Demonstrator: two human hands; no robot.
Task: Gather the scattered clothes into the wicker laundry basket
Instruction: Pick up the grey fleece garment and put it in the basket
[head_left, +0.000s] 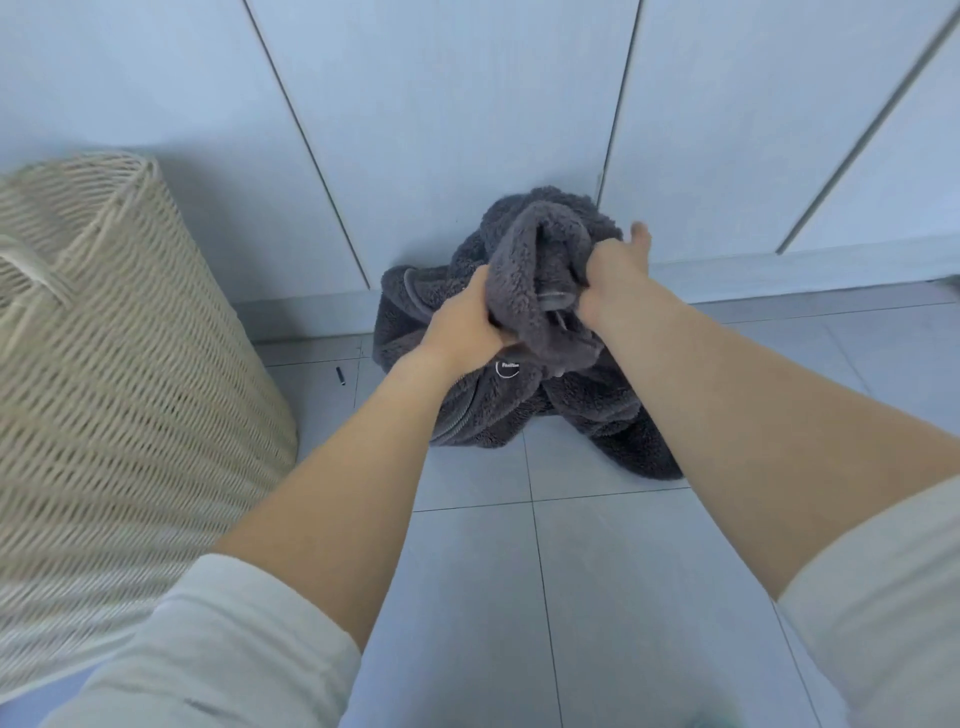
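- One tall cream woven wicker laundry basket (130, 374) stands on the floor at about nine o'clock, its rim and a pale handle strap at the far left edge; what it holds cannot be seen.
- One small dark stick-like object (340, 375) lies on the pale grey tiled floor (478, 571), between the basket and the garment, apart from both.
- One dark grey fleece jacket with a zip and a small white round logo (498, 322) sits bunched at twelve o'clock, against the foot of the white cupboard doors (441, 130); its lower folds rest on the tiles while the upper part is gathered up.
- One left hand (465, 325), bare forearm out of a rolled pale sleeve (218, 639), has its grip clamped on a fold of the fleece at the jacket's left.
- One right hand (613, 275), at about one o'clock, has its grip clenched on the bunched fleece at the top right, with one fingertip sticking out beyond the cloth.
- Two hands in all, both on the single garment, well clear of the basket.
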